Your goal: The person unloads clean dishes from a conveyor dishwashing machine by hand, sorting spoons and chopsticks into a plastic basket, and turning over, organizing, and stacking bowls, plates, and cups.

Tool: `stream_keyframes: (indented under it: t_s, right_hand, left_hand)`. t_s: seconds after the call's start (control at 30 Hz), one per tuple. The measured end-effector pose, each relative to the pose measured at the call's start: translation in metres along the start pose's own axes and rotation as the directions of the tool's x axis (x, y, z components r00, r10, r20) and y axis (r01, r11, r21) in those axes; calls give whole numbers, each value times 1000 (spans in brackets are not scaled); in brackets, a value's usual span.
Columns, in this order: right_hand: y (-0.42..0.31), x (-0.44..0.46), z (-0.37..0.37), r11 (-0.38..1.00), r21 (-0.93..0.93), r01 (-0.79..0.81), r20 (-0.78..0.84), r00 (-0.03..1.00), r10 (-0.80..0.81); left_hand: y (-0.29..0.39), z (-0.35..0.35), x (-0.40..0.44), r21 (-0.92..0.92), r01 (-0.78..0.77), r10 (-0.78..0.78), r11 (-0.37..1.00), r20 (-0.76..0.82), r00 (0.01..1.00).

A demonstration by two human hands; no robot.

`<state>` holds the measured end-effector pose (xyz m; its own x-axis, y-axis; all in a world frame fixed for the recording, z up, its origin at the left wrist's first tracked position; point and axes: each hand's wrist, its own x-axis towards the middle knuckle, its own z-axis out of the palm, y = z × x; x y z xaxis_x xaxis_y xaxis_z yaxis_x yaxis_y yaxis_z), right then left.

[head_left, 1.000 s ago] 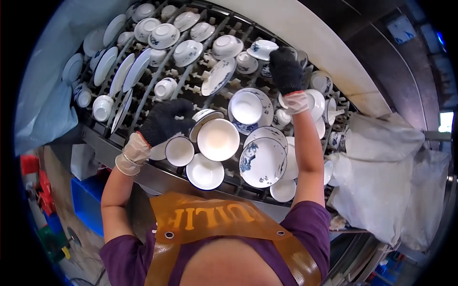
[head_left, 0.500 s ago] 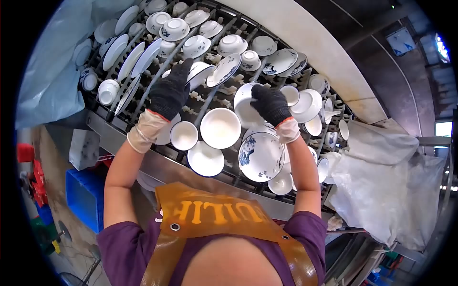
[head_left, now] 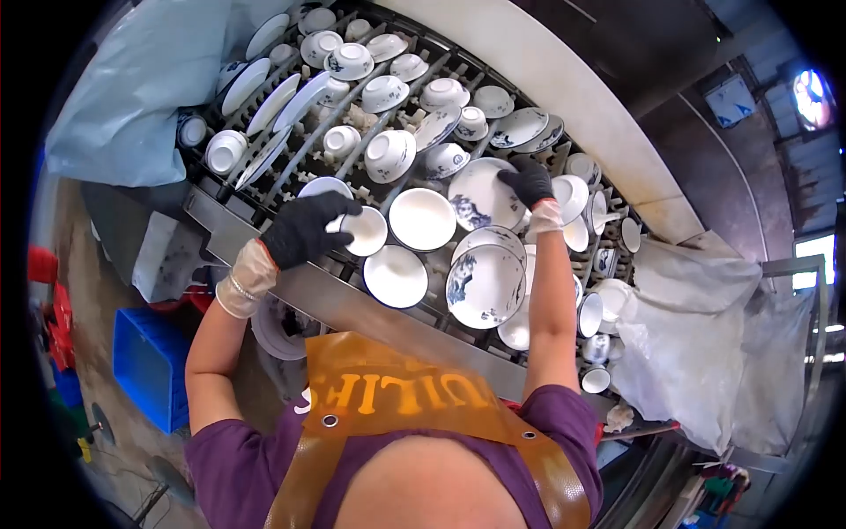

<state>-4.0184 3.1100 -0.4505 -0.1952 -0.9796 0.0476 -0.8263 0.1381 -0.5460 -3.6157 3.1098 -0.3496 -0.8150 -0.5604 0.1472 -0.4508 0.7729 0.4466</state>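
Note:
My left hand (head_left: 307,233), in a black glove with a pale cuff, is at the front of the rack. Its thumb and fingers close on the left rim of a small white bowl (head_left: 365,231). Behind that hand, a blue-rimmed white bowl (head_left: 326,189) is partly covered. My right hand (head_left: 530,182), gloved the same way, grips the upper right edge of a white plate (head_left: 485,196) with blue decoration. Near the hands lie a large white bowl (head_left: 422,219), another white bowl (head_left: 396,276) and a patterned oval dish (head_left: 485,286).
A dark rack with pale pegs (head_left: 300,159) carries several upturned bowls and leaning plates. A metal ledge (head_left: 352,309) runs along its front. Plastic sheets hang at the left (head_left: 123,106) and right (head_left: 687,326). A blue crate (head_left: 145,370) stands on the floor at left.
My left hand has left the upturned bowl farther back and come forward to the small bowl. The plate at my right hand now shows its patterned face more fully. The view has shifted slightly.

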Motion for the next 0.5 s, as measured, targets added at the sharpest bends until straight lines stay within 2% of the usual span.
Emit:
stream_keyframes:
  t_s: [0.07,0.1,0.13,0.17,0.2,0.27,0.3,0.33,0.4,0.43,0.47,0.5]
  right_hand:
    - [-3,-2,-16,992,-52,-117,-164,981,107]
    - [-19,-11,-21,980,-113,-167,-369,922,115]
    - [-31,-19,-21,994,24,-108,-495,863,106]
    - [-41,-27,-17,999,-11,-45,-436,899,36]
    - [-53,-33,-12,999,-44,24,-379,924,-39]
    - [-81,-45,16,999,-32,29,-78,996,-32]
    - [-90,-52,34,994,-42,101,-14,995,-101]
    - [-95,-59,53,984,-43,170,49,985,-168]
    - [-89,-61,80,980,186,65,130,987,-90]
    - [-78,-64,81,957,268,113,112,983,-147]
    - [-78,-74,67,952,297,76,123,985,-117]
    - [-71,-85,59,966,236,108,37,992,-120]
  left_hand:
    - [2,12,-12,-2,-24,25,1000,27,999]
    - [-1,22,-19,39,-8,7,999,27,1000]
    - [-5,31,-24,83,3,-6,997,27,1000]
    - [0,35,-24,159,-51,55,986,-22,998]
    - [3,39,-22,155,-61,65,986,-19,998]
    - [7,49,-16,421,-20,-29,907,109,994]
    - [6,51,-13,436,23,-105,900,165,981]
    - [3,53,-11,434,11,-97,901,176,980]
    - [-1,52,-8,383,6,-79,924,175,981]
    - [1,47,-9,282,-3,-36,959,133,990]
    - [-4,48,-9,283,-3,-33,959,124,992]
    - [-13,50,-12,52,37,-41,998,69,997]
